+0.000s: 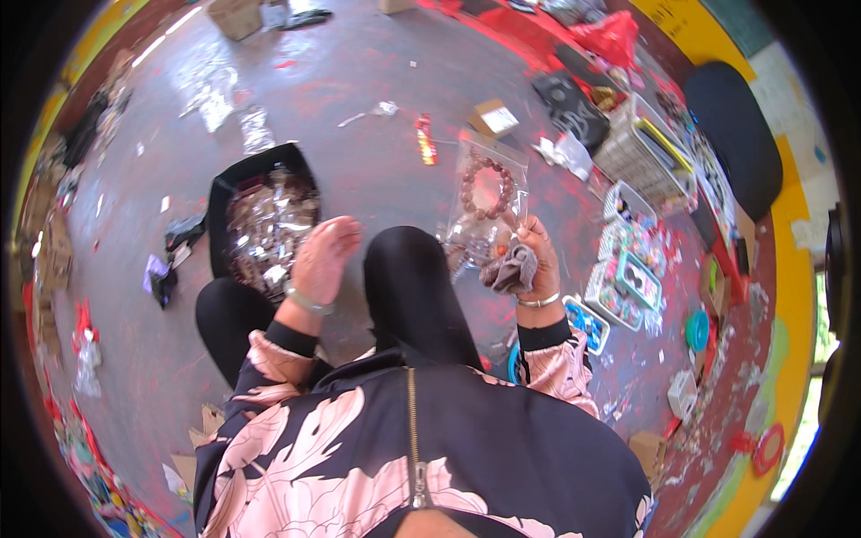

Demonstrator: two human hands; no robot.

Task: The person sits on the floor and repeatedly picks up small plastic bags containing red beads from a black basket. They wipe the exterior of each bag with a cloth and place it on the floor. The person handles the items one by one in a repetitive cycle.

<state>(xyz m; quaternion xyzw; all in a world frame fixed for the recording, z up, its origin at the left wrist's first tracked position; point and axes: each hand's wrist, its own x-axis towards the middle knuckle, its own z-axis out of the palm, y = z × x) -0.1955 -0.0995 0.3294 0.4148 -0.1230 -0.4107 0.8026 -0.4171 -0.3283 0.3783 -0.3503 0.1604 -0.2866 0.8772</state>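
My right hand pinches a clear plastic zip bag by its lower edge. Inside the bag shows a brown beaded bracelet. A bunched grey-brown cloth is also in this hand, below the bag, and more clear packaging hangs beside it. My left hand is raised above my knees with straightened fingers and holds nothing. Just beyond it, a black bin holds many small clear packets with brownish contents.
To the right stand a white basket, small trays of packaged items and a black chair. Ahead lie a small cardboard box, a red-and-yellow wrapper and clear plastic bags. Dark bags lie left of the bin.
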